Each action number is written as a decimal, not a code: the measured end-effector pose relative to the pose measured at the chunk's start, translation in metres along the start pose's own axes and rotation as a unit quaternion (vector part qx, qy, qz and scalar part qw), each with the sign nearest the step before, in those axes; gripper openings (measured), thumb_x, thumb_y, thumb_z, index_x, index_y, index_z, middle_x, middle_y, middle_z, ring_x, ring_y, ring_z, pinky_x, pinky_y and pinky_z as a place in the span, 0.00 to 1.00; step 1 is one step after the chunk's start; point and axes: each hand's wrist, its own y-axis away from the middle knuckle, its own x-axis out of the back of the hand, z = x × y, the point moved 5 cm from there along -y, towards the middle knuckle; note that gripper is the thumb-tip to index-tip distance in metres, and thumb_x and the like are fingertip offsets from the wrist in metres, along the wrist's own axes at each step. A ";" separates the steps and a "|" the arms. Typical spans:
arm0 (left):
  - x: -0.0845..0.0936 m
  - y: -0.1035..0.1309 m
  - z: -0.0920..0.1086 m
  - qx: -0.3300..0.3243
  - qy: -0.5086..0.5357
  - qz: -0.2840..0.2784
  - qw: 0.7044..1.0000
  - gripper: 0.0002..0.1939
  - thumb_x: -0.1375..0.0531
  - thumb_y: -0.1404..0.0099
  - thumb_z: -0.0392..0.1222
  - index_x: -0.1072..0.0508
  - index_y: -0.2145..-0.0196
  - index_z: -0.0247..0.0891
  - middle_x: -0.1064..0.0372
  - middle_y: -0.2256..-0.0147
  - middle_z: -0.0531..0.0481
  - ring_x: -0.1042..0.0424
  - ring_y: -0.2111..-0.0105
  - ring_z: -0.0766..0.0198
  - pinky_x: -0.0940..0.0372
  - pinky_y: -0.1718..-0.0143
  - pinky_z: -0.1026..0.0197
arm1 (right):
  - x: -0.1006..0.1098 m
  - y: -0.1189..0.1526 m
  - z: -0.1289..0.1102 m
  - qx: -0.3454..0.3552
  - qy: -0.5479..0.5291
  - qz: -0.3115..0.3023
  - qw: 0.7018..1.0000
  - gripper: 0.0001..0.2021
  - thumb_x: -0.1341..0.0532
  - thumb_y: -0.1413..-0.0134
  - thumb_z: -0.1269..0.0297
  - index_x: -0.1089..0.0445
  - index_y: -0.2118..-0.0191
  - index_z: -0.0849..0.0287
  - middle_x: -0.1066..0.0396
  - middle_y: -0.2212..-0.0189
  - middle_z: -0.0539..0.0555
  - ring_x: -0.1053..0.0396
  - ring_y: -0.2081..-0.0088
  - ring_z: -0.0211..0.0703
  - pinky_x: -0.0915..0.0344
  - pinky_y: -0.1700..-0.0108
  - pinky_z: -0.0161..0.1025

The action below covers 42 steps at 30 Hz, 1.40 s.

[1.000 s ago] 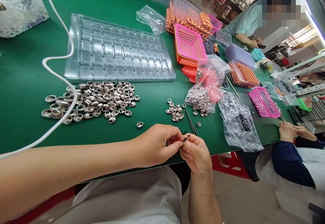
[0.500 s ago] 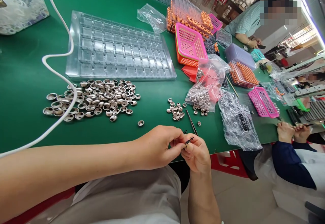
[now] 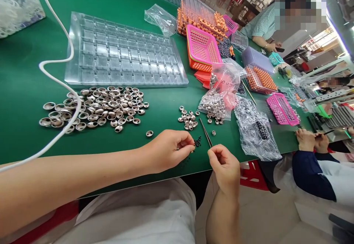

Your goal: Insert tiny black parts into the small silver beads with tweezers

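My left hand (image 3: 168,150) is closed in a pinch above the green table. A small shiny bit shows between its curled fingers, too small to name. Just beyond its fingertips lie several tiny black plastic parts (image 3: 198,141). Thumb and forefinger of my right hand (image 3: 225,164) grip the near end of metal tweezers (image 3: 206,133), whose tips point away over the table. Past the tweezers is a small pile of silver ring-like parts (image 3: 188,118). A larger heap of oval silver cups (image 3: 105,105) spreads farther left, with one single cup (image 3: 149,133) near my left wrist.
A clear compartment tray (image 3: 127,52) lies behind the heap. A white cable (image 3: 72,85) crosses the left side. Plastic bags (image 3: 214,104), pink baskets (image 3: 206,48) and orange parts (image 3: 261,79) fill the right. Co-workers' hands (image 3: 305,139) are at the table's edge.
My hands have separated. The right one has let go of the small black part, moved right and taken hold of the tweezers; the left has shifted slightly left. The whole view has shifted slightly.
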 end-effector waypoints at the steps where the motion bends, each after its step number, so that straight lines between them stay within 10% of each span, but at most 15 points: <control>1: 0.000 0.000 -0.001 0.003 0.004 0.001 1.000 0.11 0.43 0.35 0.47 0.26 0.67 0.38 0.25 0.72 0.51 0.29 0.72 0.63 0.36 0.70 0.64 | 0.001 0.000 -0.001 0.031 0.071 0.014 0.997 0.07 0.38 0.39 0.65 0.29 0.70 0.57 0.35 0.74 0.48 0.40 0.74 0.35 0.43 0.72 0.35; 12: 0.002 -0.004 -0.006 0.022 0.015 0.021 0.999 0.12 0.41 0.37 0.48 0.25 0.68 0.38 0.27 0.74 0.53 0.31 0.74 0.65 0.38 0.72 0.65 | -0.020 -0.001 -0.010 0.219 0.304 -0.025 0.927 0.07 0.43 0.36 0.72 0.30 0.65 0.57 0.30 0.71 0.51 0.34 0.71 0.36 0.38 0.67 0.35; 42: -0.002 -0.002 -0.007 0.014 0.055 0.017 0.998 0.11 0.42 0.37 0.47 0.25 0.67 0.36 0.27 0.72 0.52 0.31 0.72 0.65 0.37 0.70 0.64 | -0.039 0.012 -0.021 0.051 0.045 -0.006 0.998 0.03 0.38 0.39 0.66 0.29 0.66 0.56 0.33 0.70 0.48 0.36 0.71 0.35 0.38 0.71 0.32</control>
